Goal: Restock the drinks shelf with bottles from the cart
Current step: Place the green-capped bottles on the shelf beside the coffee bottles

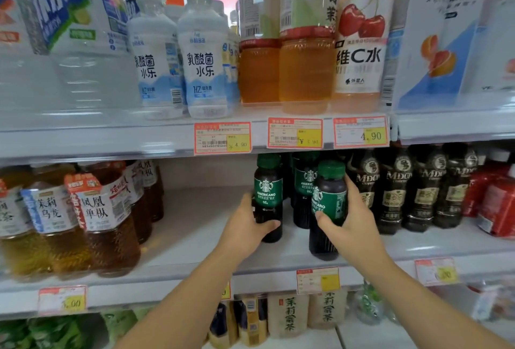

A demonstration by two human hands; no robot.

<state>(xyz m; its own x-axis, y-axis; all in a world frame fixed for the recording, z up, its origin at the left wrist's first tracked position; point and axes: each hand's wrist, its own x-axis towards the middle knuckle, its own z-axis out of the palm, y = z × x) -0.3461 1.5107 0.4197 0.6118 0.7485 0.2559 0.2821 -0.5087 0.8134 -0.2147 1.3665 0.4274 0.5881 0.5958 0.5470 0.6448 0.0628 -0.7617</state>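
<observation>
1. The left Americano bottle [268,195], dark coffee with a green cap and label, stands upright on the middle shelf [195,231], set back from the front edge. The right Americano bottle [330,203] is just beside it and nearer the front lip. I cannot tell whether its base has touched down.
2. Both labels face outward. It looks as if the two are being lined up in front of a third Americano bottle [305,181] farther back, to fill that product's row.
3. The left hand [245,226] grips the left bottle low on its body. The thumb crosses the front below the label and the other fingers [248,200] wrap round the left side.
4. The right hand [354,217] holds the right bottle at mid-height. The thumb presses on the label's lower edge and the fingers [349,184] curl round the far right side towards the shoulder. This grip probably leaves room to steer the bottle back.
5. To the right stand dark MDO coffee bottles [395,189], close beside the right hand. Well apart to the left are amber tea bottles [103,209], with bare shelf between.
6. Price tags [317,280] line the shelf edge.
7. The cart is not in view.
</observation>
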